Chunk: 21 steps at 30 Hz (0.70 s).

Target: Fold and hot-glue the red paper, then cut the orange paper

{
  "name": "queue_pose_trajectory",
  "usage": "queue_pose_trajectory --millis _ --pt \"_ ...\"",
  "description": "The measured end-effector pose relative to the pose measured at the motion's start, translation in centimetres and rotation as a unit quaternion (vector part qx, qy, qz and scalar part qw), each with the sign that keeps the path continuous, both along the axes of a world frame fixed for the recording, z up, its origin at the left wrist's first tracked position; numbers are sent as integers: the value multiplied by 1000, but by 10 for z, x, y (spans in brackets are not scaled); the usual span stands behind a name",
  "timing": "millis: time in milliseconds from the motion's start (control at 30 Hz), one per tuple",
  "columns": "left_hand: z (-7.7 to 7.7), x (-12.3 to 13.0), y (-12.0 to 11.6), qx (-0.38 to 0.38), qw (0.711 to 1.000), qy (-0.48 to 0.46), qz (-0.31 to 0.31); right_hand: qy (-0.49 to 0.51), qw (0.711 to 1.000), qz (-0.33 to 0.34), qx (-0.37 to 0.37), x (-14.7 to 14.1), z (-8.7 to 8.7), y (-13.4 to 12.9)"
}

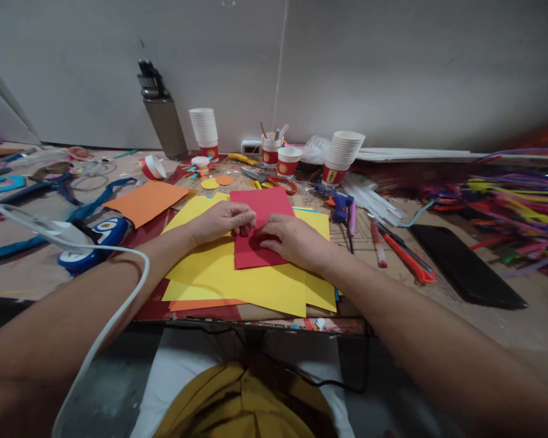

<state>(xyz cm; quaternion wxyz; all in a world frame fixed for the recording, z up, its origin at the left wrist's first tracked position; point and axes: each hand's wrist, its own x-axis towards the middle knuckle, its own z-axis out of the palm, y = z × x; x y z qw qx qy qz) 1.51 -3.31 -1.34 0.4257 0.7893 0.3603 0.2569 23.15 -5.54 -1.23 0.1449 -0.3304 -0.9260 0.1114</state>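
A red paper sheet (265, 257) lies on top of a spread of yellow paper sheets (210, 274) at the table's front edge. My left hand (223, 220) rests over the left side of the red sheet, fingers curled in and pressed together. From the right, my right hand (296, 238) lies on the same sheet, its thumb and fingers bent toward each other. The fingertips of both hands nearly meet over the middle of the red sheet. Whatever sits between them, if anything, is too small or hidden to make out.
Behind the paper stand stacked paper cups (205, 131), another cup stack (344, 152) and a grey bottle (164, 118). To the right lie a blue glue gun (342, 207), an orange cutter knife (406, 255) and a black phone (466, 264). Orange paper (148, 201) and a white cable (137, 286) are left.
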Motion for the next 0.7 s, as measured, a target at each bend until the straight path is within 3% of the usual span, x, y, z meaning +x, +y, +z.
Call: queue_pose_trajectory --millis 133,267,367,467,567,633,700 --pt "-4 6 3 126 986 106 -11 -60 997 -39 37 -9 2 -6" --pt "-2 6 5 130 985 111 8 -111 989 -76 66 -19 3 -9" --pt "-1 6 4 117 987 107 13 -62 991 -116 29 -17 4 -5" --pt "-3 5 5 102 990 98 9 72 986 -131 -72 -6 6 -1" --pt "-4 4 5 103 990 92 16 173 950 -103 -237 7 14 -2" --pt "-3 3 4 94 992 86 17 179 919 -40 -348 13 23 -5" --pt "1 2 2 72 995 70 2 151 889 65 -428 16 34 -9"
